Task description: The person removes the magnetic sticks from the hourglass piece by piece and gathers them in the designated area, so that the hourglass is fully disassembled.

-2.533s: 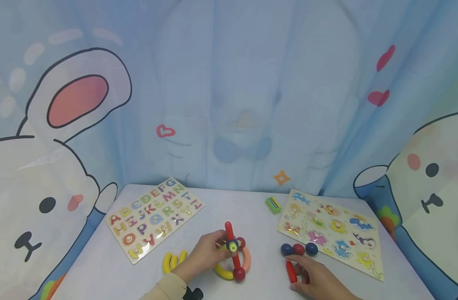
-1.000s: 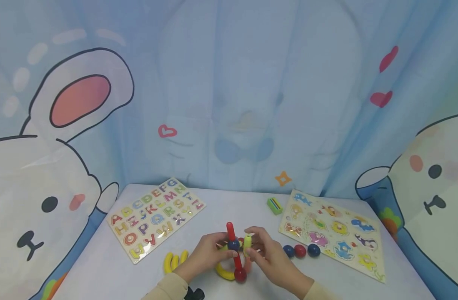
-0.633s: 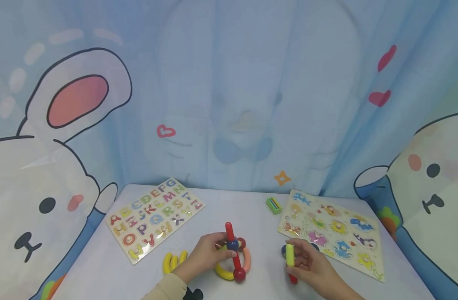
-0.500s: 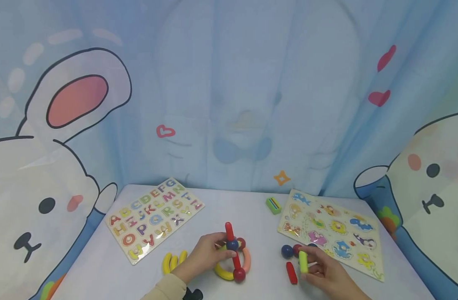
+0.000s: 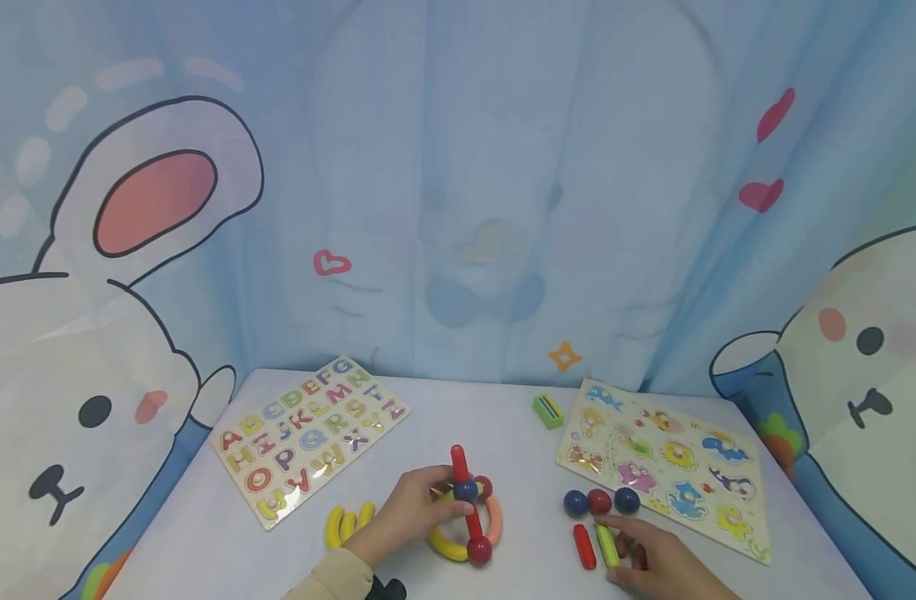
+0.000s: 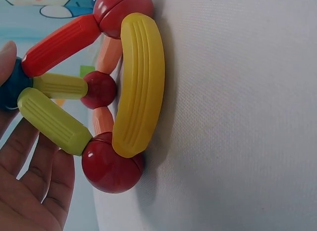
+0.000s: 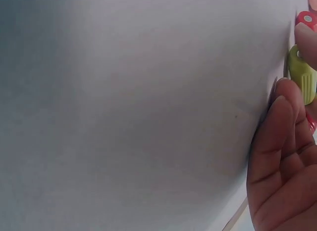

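On the white table stands a construction of magnetic balls and sticks. Red balls [image 5: 479,550], a curved yellow stick [image 6: 139,87] and curved peach sticks [image 5: 493,518] form its base. Red and yellow-green sticks [image 6: 55,121] slope up to a blue ball [image 5: 466,490], with a red stick [image 5: 459,463] upright above it. My left hand [image 5: 403,510] grips the construction at that ball. To the right, my right hand [image 5: 656,557] pinches a straight yellow-green stick [image 5: 608,547] at the tabletop, between thumb and forefinger. It lies beside a loose red stick [image 5: 584,547].
Two blue balls [image 5: 575,503] and a red ball [image 5: 599,501] sit behind the loose sticks. Curved yellow sticks [image 5: 336,527] lie left of my left hand. An alphabet board [image 5: 307,433], an animal puzzle board [image 5: 675,467] and a small green block [image 5: 548,412] lie farther back.
My right hand left the loose red stick, took the yellow-green stick off the construction's blue ball and brought it right, down beside the red one. My left hand kept its grip.
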Demonstrator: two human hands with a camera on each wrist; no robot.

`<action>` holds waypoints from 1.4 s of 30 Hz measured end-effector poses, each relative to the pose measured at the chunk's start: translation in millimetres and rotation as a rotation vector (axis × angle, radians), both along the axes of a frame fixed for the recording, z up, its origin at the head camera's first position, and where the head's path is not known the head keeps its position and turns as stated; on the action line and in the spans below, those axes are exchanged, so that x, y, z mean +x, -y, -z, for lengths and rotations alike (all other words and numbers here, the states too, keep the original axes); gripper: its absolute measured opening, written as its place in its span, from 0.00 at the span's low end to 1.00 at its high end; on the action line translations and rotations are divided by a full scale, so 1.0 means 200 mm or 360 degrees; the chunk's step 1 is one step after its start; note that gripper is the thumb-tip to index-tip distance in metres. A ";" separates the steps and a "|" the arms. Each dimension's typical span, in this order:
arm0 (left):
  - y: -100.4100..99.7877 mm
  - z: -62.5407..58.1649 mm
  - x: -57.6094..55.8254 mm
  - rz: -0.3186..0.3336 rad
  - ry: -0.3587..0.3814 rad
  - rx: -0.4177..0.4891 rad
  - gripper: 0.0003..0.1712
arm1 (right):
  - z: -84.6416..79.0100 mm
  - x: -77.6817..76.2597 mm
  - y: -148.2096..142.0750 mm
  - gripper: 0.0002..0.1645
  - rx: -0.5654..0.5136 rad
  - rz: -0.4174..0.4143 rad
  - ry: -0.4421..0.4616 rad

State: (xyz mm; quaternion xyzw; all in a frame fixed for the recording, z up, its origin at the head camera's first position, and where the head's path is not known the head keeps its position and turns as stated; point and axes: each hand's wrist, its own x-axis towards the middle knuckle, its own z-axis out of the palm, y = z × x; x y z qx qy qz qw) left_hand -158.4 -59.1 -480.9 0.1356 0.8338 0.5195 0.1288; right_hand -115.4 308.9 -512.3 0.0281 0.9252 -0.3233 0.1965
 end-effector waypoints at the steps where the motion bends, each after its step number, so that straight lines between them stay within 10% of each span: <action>1: 0.00 0.00 0.00 0.0001 0.0000 -0.0001 0.21 | 0.00 0.00 0.00 0.45 0.0020 0.0007 -0.0003; 28: 0.00 -0.01 0.00 0.0006 -0.0034 -0.0027 0.21 | -0.04 0.03 0.01 0.47 -0.0003 0.0109 0.0002; 35: -0.01 0.00 0.00 -0.0007 0.0008 -0.0059 0.22 | -0.23 -0.01 0.11 0.35 -0.0243 -0.0193 -0.0273; 42: -0.01 0.02 -0.01 0.0034 -0.0036 -0.0035 0.22 | -0.36 -0.17 0.51 0.28 -0.0595 -0.0411 -0.0412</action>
